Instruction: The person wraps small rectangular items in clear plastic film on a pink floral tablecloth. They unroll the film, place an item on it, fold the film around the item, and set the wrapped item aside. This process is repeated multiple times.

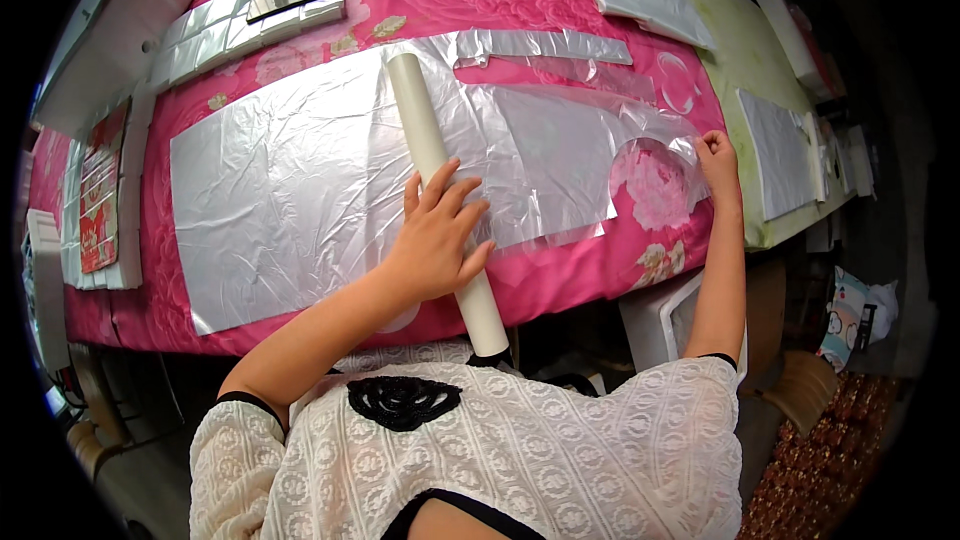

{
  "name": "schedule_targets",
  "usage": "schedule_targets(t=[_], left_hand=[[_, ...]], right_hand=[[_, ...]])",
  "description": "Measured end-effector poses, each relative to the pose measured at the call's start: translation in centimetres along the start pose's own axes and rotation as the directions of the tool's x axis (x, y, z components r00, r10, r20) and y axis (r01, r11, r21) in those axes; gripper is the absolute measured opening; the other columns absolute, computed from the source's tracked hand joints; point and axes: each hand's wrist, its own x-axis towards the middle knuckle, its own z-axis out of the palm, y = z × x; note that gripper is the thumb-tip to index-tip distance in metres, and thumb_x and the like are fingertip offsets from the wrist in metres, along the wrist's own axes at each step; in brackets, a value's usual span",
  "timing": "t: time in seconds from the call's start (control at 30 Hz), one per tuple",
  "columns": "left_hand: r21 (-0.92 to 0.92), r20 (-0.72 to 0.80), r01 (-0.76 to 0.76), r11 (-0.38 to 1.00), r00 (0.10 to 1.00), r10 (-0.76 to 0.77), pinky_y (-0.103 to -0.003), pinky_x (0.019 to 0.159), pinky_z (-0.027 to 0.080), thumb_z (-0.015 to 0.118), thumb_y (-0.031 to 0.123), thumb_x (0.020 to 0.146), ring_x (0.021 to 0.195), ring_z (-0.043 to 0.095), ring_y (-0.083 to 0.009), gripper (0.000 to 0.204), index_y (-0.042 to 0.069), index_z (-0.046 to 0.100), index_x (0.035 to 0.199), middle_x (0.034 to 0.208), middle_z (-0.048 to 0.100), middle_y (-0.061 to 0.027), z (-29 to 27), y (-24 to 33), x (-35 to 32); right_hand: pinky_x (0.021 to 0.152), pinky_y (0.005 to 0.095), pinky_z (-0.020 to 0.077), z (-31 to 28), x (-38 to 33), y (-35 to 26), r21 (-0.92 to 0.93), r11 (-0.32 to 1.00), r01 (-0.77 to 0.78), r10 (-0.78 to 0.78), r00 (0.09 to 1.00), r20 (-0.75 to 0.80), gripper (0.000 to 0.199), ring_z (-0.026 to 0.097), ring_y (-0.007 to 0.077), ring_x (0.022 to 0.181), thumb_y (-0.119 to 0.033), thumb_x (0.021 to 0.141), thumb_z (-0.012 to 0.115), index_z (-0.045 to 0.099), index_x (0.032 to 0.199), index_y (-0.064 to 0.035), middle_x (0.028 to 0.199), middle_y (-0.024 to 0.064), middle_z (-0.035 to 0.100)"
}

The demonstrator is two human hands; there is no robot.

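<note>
Leftmost, a crinkled silver foil sheet (290, 200) lay flat on the pink flowered tablecloth (560, 275). Across it ran a long cream cardboard tube (425, 135), and the left hand (435, 240) rested on this tube, open with fingers spread, pressing rather than gripping. Further right, clear plastic film (590, 130) stretched over the foil, its far edge pinched in the closed right hand (716, 155).

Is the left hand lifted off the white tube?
No, the left hand lies flat on the white tube, pressing it onto the silver sheet.
</note>
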Motion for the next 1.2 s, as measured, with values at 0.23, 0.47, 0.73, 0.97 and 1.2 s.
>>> schedule_targets(t=[0.23, 0.47, 0.73, 0.97, 1.2], left_hand=[[-0.005, -0.015, 0.002, 1.000, 1.000, -0.002, -0.055, 0.105, 0.011, 0.059, 0.030, 0.076, 0.132, 0.025, -0.0363, 0.043, 0.005, 0.055, 0.110, 0.127, 0.046, -0.0129, 0.2, 0.1, 0.2], [-0.011, -0.019, -0.003, 1.000, 1.000, 0.003, -0.056, 0.105, 0.010, 0.060, 0.030, 0.075, 0.132, 0.025, -0.0355, 0.045, 0.005, 0.054, 0.112, 0.128, 0.045, -0.0127, 0.7, 0.2, 0.5], [-0.567, -0.017, 0.078, 0.820, 0.994, -0.106, -0.041, 0.099, 0.035, 0.056, 0.016, 0.084, 0.120, 0.043, -0.0270, 0.036, 0.003, 0.051, 0.116, 0.122, 0.051, -0.0114, -1.3, 1.4, -0.1], [-0.841, 0.476, 0.540, 0.012, 0.751, -0.458, -0.029, 0.082, 0.049, 0.057, 0.014, 0.090, 0.094, 0.061, -0.0152, 0.027, -0.002, 0.055, 0.111, 0.103, 0.062, -0.0093, -5.3, -0.2, -2.7], [-0.786, 0.553, 0.617, -0.048, 0.665, -0.502, -0.022, 0.063, 0.050, 0.068, 0.007, 0.081, 0.071, 0.061, -0.0087, 0.022, -0.002, 0.059, 0.098, 0.085, 0.065, -0.0065, -4.6, -3.0, -4.6]], right_hand=[[0.079, 0.0399, 0.0430, 4.1, -3.1, -10.8, -0.799, 0.557, 0.228, -0.339, 0.940, 0.032, 0.019, 0.063, 0.0289, 0.072, -0.017, 0.076, 0.063, 0.066, 0.091, -0.0067, 0.083, 0.0139, 0.067], [0.075, 0.0397, 0.0486, 2.6, 1.5, -4.8, -0.705, 0.706, 0.067, -0.168, 0.983, -0.074, 0.020, 0.065, 0.0301, 0.079, -0.021, 0.081, 0.055, 0.068, 0.088, -0.0062, 0.083, 0.0161, 0.067], [0.065, 0.0228, 0.0475, 8.8, -11.1, -20.1, 0.342, 0.933, -0.112, -0.050, 0.902, 0.430, 0.015, 0.059, 0.0084, 0.069, -0.007, 0.078, 0.068, 0.063, 0.089, 0.0001, 0.078, 0.0021, 0.065], [0.076, 0.0307, 0.0488, 13.6, -20.0, -26.8, 0.579, 0.797, 0.169, -0.554, 0.584, 0.593, 0.032, 0.061, 0.0203, 0.086, -0.015, 0.080, 0.067, 0.061, 0.108, 0.0000, 0.100, 0.0130, 0.065], [0.070, 0.0276, 0.0481, 14.0, -20.9, -27.0, 0.355, 0.917, 0.182, -0.370, 0.721, 0.586, 0.030, 0.060, 0.0170, 0.081, -0.012, 0.077, 0.070, 0.062, 0.104, -0.0019, 0.095, 0.0095, 0.064]])
